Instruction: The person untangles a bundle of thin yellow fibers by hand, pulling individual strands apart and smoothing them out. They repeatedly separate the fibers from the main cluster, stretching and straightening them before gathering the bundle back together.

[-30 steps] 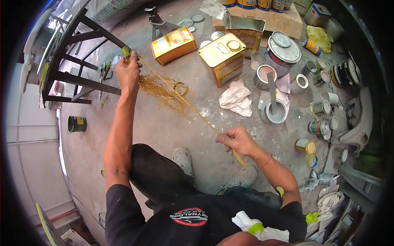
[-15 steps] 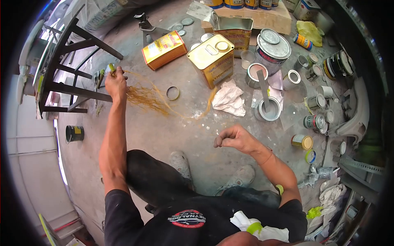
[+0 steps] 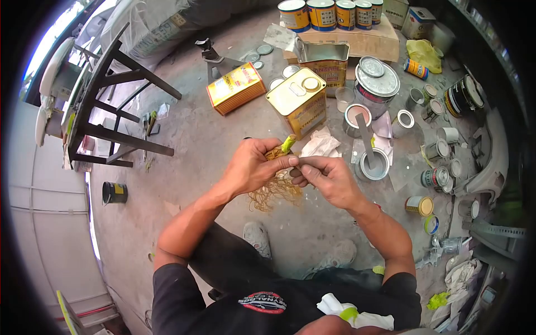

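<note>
My left hand [image 3: 251,167] is closed around a bundle of yellow-brown strings [image 3: 273,195]. Green tape [image 3: 288,144] wraps the upper end, and the loose strands hang down below my fingers. Against the left thumb, my right hand [image 3: 330,180] is closed in a pinch; whatever lies between its fingertips is hidden. Just beyond both hands stands a gold thinner can [image 3: 298,103], with a crumpled white cloth [image 3: 321,143] beside it.
To the right stand an open can of grey paint [image 3: 375,166] with a stirring stick, a large lidded can [image 3: 377,84] and several smaller tins. A black metal stand [image 3: 117,137] is at left. Several blue-and-yellow cans [image 3: 322,15] sit on a cardboard box [image 3: 368,42].
My left hand has brought the string bundle from the far left to the middle. My right hand has risen slightly to meet it, and the long trailing strand no longer shows.
</note>
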`<state>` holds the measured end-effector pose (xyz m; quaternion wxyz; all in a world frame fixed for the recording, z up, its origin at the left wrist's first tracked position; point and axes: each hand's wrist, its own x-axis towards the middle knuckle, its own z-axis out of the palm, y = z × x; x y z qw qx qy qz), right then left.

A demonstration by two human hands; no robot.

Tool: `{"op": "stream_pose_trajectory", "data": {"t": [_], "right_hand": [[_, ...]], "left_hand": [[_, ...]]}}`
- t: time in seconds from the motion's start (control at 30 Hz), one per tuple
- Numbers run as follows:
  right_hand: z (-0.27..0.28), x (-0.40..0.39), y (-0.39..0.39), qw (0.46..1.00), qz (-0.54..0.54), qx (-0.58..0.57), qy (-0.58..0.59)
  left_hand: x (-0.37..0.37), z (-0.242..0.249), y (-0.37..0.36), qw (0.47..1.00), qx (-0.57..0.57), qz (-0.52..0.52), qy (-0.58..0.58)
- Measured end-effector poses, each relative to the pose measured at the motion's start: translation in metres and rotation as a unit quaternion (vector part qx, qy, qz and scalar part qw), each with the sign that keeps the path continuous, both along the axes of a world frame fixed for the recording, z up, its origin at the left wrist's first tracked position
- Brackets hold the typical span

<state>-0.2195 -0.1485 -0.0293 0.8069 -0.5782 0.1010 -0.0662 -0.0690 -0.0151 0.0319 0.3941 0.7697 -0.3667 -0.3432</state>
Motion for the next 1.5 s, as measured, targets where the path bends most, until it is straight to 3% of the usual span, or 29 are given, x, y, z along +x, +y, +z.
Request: {"op": "stream_pose_trajectory", "data": {"t": [0.1,0.27,0.47,0.57,0.63,0.73,0.77,0.8,0.83,0.93,1.0,1.03,1.1,1.17,1.23,1.27,1.33,1.37,1.43,1.47,1.5], "right_hand": [[-0.009,-0.008,-0.007,0.995,0.088,-0.032,0.024],[-0.017,-0.005,-0.008,0.994,0.101,-0.033,0.029],[-0.005,-0.001,0.000,0.999,0.019,-0.021,0.024],[0.005,-0.001,0.003,0.996,-0.024,-0.045,0.080],[-0.012,0.004,0.006,0.982,-0.081,-0.166,0.038],[-0.025,0.011,0.010,0.955,-0.178,-0.233,-0.035],[-0.025,0.010,0.012,0.955,-0.180,-0.233,-0.036],[-0.022,0.009,0.015,0.972,-0.170,-0.153,-0.050],[-0.021,0.007,0.016,0.982,-0.159,-0.074,-0.064],[-0.028,0.005,0.018,0.982,-0.141,0.005,-0.124],[-0.029,0.002,0.016,0.986,-0.123,0.037,-0.107],[-0.029,0.001,0.015,0.988,-0.106,0.069,-0.092],[-0.022,0.001,0.015,0.988,-0.107,0.080,-0.076],[-0.019,0.003,0.018,0.988,-0.111,0.086,-0.062],[-0.021,0.006,0.027,0.977,-0.199,0.044,-0.060],[-0.027,0.009,0.027,0.977,-0.199,0.045,-0.059],[-0.044,0.015,0.023,0.959,-0.272,-0.076,0.005],[-0.052,0.018,0.018,0.958,-0.275,-0.077,0.006],[-0.060,0.022,0.007,0.955,-0.278,-0.097,0.022],[-0.062,0.017,0.004,0.947,-0.272,-0.163,0.051],[-0.065,0.012,0.002,0.947,-0.273,-0.162,0.053]], "left_hand": [[0.005,-0.005,0.003,1.000,0.007,0.020,0.004],[-0.002,0.000,0.002,1.000,-0.007,0.005,0.024],[-0.003,-0.008,0.003,0.995,-0.069,0.037,0.054],[-0.008,-0.010,0.003,0.993,-0.093,0.058,0.054],[-0.011,-0.012,0.000,0.990,-0.104,0.071,0.058],[-0.011,-0.023,-0.004,0.981,-0.115,0.082,0.130],[-0.010,-0.027,-0.005,0.967,-0.146,0.060,0.201],[-0.009,-0.030,-0.006,0.945,-0.177,0.036,0.272],[-0.007,-0.030,-0.005,0.945,-0.178,0.035,0.272],[-0.002,-0.023,-0.001,0.951,-0.147,-0.023,0.271],[-0.008,-0.018,0.000,0.969,-0.172,-0.119,0.132],[-0.005,-0.021,0.000,0.969,-0.172,-0.118,0.133],[0.002,-0.028,0.004,0.982,-0.039,-0.077,0.167],[-0.007,-0.037,-0.002,0.976,-0.096,-0.051,0.189],[-0.016,-0.045,-0.006,0.962,-0.200,-0.002,0.184],[-0.016,-0.046,-0.005,0.962,-0.200,-0.002,0.185],[-0.016,-0.049,-0.005,0.987,-0.139,0.009,0.079],[-0.016,-0.050,-0.004,0.987,-0.140,0.007,0.081],[-0.014,-0.044,-0.003,0.972,-0.094,0.008,0.216],[-0.008,-0.038,-0.001,0.972,-0.092,0.005,0.217],[-0.003,-0.014,-0.004,0.971,0.052,-0.069,0.224]]}}
